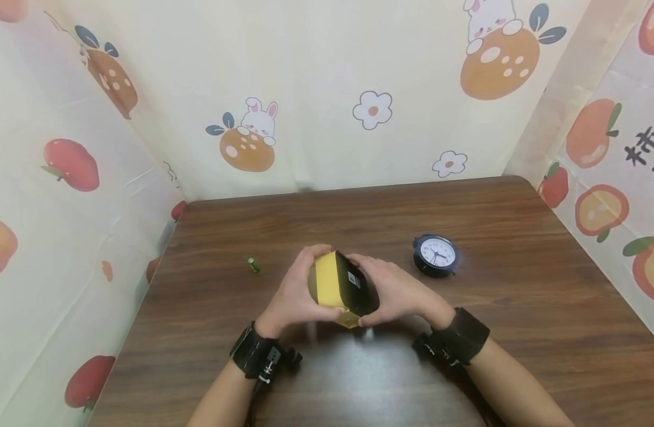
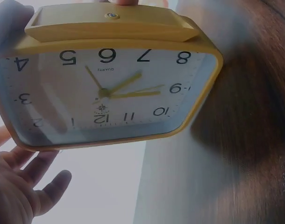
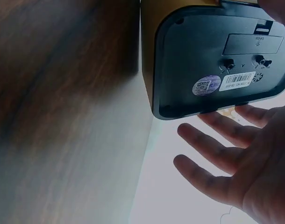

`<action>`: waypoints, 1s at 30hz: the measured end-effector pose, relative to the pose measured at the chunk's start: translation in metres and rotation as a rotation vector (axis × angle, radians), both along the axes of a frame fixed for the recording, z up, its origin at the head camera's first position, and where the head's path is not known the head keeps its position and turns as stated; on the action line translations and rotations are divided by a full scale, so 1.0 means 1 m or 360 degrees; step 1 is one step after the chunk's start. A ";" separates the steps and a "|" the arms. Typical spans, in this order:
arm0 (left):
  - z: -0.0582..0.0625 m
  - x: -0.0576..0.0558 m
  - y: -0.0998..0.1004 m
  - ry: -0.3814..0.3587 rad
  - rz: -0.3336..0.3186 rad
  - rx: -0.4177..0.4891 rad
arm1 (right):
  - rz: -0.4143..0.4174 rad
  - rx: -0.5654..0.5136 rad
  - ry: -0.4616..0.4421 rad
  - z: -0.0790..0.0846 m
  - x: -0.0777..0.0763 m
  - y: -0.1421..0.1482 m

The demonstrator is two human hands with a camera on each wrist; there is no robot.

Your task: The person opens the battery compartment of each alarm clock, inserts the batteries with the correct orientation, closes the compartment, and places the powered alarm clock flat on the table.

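Note:
Both hands hold a yellow alarm clock between them, close over the table's middle. The left hand grips its face side, thumb at the near edge. The right hand is at the black back, its thumb also at the near edge. In the left wrist view the white dial shows upside down, with yellow hands. The right wrist view shows the back panel with two knobs, a barcode sticker, a round purple sticker and a battery cover that sits in place.
A small green cylinder stands on the brown wooden table, left of the hands. To the right is a round dark blue alarm clock. Fruit-patterned curtains enclose the table at the back and sides.

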State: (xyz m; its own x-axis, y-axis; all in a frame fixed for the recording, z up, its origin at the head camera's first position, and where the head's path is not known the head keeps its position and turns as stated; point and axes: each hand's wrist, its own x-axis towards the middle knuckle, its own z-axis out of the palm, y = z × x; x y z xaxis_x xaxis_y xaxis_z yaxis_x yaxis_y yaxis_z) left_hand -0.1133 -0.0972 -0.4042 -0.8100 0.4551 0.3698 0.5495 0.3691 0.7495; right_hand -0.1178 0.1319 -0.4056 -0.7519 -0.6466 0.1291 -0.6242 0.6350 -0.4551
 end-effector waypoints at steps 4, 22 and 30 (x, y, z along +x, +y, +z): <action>0.003 0.002 0.000 -0.0025 -0.0008 0.0017 | -0.0010 0.0015 0.0035 0.001 0.001 -0.001; 0.010 0.008 0.008 -0.0178 -0.0143 0.0043 | 0.0052 -0.0368 0.0015 0.009 0.004 0.000; -0.002 0.007 0.011 -0.0328 -0.0317 -0.0072 | 0.0050 -0.0359 0.0030 0.014 0.007 0.002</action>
State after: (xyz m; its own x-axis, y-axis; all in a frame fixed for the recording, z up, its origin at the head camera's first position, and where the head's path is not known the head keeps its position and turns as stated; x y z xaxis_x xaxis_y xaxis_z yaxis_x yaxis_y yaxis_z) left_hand -0.1067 -0.0858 -0.4062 -0.7591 0.6249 0.1823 0.4523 0.3050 0.8381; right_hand -0.1112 0.1337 -0.3917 -0.7281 -0.6228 0.2864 -0.6516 0.4989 -0.5715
